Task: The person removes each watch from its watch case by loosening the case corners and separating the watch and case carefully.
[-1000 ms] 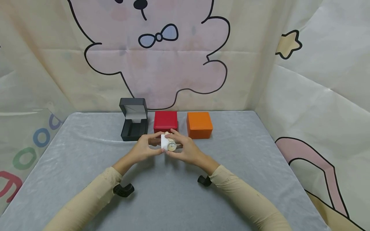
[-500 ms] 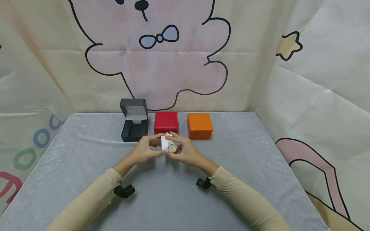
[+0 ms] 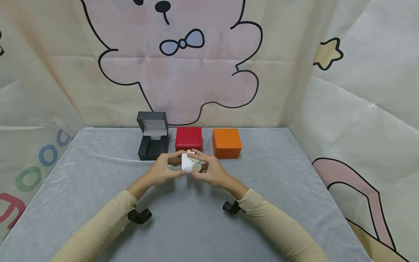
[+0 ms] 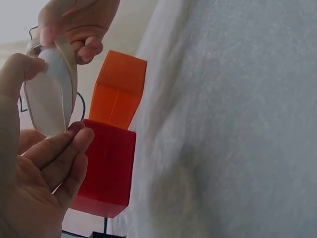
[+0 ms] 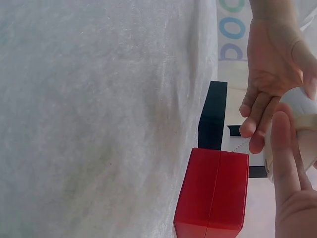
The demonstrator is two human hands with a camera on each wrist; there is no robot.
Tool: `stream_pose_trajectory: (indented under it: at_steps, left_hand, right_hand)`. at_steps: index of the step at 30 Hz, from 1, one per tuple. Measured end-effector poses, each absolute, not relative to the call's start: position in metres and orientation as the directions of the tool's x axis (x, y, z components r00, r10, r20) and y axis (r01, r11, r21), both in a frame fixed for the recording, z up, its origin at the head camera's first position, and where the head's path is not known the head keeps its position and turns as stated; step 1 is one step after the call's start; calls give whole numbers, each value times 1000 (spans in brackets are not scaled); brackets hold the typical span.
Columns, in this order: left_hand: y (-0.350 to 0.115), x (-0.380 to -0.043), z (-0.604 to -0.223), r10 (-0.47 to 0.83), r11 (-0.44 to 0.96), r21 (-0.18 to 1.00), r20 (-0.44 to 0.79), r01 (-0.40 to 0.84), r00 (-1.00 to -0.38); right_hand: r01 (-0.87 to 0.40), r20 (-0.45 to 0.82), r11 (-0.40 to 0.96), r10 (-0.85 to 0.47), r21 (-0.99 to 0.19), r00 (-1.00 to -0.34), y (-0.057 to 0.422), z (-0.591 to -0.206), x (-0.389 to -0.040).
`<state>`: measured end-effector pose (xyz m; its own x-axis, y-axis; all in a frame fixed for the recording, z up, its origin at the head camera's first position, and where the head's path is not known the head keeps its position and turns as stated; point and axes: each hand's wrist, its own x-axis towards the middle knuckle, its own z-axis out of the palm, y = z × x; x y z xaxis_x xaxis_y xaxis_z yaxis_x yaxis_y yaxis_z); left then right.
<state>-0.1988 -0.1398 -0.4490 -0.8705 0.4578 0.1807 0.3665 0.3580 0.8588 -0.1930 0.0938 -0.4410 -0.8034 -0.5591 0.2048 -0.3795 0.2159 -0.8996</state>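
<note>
Above the middle of the table, in the head view, my left hand (image 3: 160, 170) pinches a white watch cushion (image 3: 187, 163) between thumb and fingers. At its right side my right hand (image 3: 213, 171) holds a wristwatch (image 3: 196, 166) with a cream strap and a round pale dial. The strap loops around the cushion's right part. The left wrist view shows the cushion's smooth flat end (image 4: 44, 99) facing my left palm. In the right wrist view, the cream strap (image 5: 304, 121) crosses the cushion beside my right fingers, and the dial is hidden there.
At the back of the grey cloth-covered table (image 3: 196, 225), a black watch box (image 3: 152, 145) stands with its lid up, its inside bare. Right of it are a closed red box (image 3: 188, 137) and a closed orange box (image 3: 227, 143). Printed curtains enclose the table.
The watch has shifted slightly right relative to the cushion, and more of the white cushion shows to its left. Both hands keep their hold. The boxes stay in place.
</note>
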Motion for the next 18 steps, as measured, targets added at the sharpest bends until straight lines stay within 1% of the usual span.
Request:
stream_pose_trajectory:
  at_steps: [4,10,18]
  left_hand:
    - [-142,-200,-446,479,345,863,176,368,-860]
    - [-143,-201,-445,492,339,872,157,354,-857]
    - [-142,-202,-448,496,333,879,144,341,-856]
  right_hand:
    - [-320,183,146,-575,-936,-797,96,-442,-194]
    - [-232,160,36,-622,-972,-767,96,-445,-198]
    - [-150,97,34,-619,-988,-780,96,-445,-199]
